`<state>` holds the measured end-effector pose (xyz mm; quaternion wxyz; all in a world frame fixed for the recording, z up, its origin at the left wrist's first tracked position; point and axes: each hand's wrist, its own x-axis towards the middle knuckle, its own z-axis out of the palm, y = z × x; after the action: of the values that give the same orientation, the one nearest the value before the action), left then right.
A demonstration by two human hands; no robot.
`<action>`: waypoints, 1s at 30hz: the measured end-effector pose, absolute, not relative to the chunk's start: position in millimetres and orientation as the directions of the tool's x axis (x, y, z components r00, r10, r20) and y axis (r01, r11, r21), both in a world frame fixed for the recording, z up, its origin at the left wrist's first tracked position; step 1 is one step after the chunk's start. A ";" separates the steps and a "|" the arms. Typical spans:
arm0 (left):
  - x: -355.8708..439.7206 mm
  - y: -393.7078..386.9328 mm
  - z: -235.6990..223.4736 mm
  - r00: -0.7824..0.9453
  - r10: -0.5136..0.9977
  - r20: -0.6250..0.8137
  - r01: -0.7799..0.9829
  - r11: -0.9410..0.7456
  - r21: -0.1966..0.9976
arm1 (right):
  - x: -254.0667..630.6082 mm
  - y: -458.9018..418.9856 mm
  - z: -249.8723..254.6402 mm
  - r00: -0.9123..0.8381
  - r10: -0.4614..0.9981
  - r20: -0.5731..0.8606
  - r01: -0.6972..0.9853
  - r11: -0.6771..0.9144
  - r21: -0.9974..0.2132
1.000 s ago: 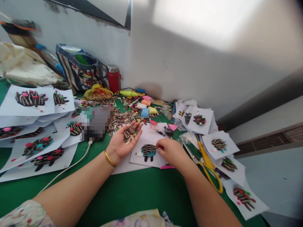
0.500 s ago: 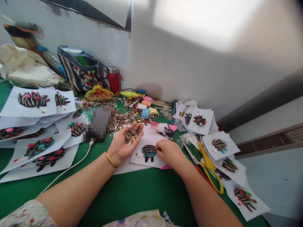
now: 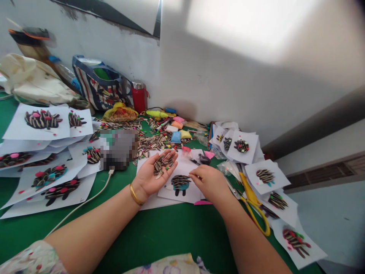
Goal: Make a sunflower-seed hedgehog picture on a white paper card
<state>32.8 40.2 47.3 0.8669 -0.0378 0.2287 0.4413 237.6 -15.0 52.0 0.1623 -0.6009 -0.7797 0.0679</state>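
Note:
My left hand is palm up, cupped under a small heap of striped sunflower seeds with a few coloured bits among them. Just right of it, on a white sheet, lies a hedgehog picture with a blue body, dark feet and rows of seeds as spines. At the hedgehog's right edge my right hand is closed in a pinch. A sunflower seed shows at its fingertips, partly hidden by the fingers.
Finished hedgehog sheets overlap at the left and right. Loose seeds and coloured clay packets lie behind my hands. Yellow-handled scissors rest by my right forearm. A blurred-out device trails a white cable. A red flask stands behind.
My right hand has shifted slightly right, its fingertips now showing at the hedgehog's edge. My left hand is a little further right and still cups the seeds. The view has moved slightly.

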 end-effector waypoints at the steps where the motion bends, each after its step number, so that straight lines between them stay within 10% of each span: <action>1: 33.9 37.7 48.6 0.523 0.738 -0.426 -0.773 0.621 0.127 | 235.3 -17.0 52.7 -0.234 0.939 0.252 0.894 0.310 -0.324; 7: 45.5 17.6 46.8 0.686 0.635 -0.355 -0.653 0.752 0.086 | 212.2 -25.9 53.2 -0.301 0.829 0.471 0.801 0.488 -0.348; 30: 56.0 3.4 38.0 0.737 0.566 -0.371 -0.603 0.797 0.018 | 205.6 -29.4 56.7 -0.364 0.885 0.290 0.829 0.450 -0.331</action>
<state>56.0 3.4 38.0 0.9304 -0.0517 0.1817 0.3142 205.6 -29.4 56.7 0.2165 -0.5205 -0.8234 0.0643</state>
